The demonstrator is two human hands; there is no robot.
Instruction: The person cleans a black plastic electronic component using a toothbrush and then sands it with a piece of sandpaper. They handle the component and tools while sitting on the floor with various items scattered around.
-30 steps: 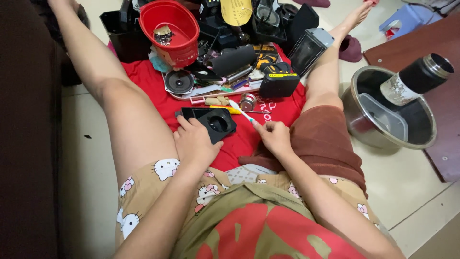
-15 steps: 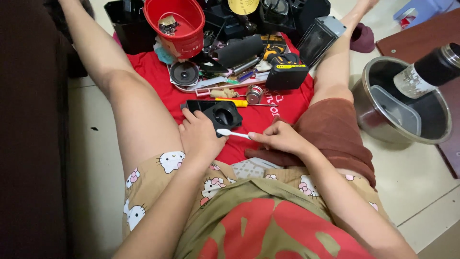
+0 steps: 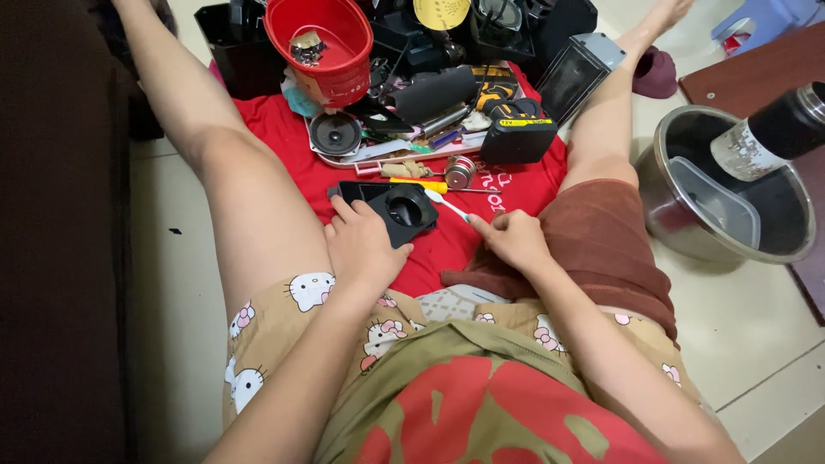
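Head view: your left hand pins the black housing on the red cloth, right-hand fingers pinch the white brush; keep it steady, brush gently.

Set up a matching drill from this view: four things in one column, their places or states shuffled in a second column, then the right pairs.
Things:
1. black plastic part
2. white toothbrush
3. red bucket
4. steel pot

Places:
A. on the floor at the far right
B. under the left hand
C. pinched in the right hand
D. at the top, among the clutter

Pairs: 1-B, 2-C, 3-D, 4-A
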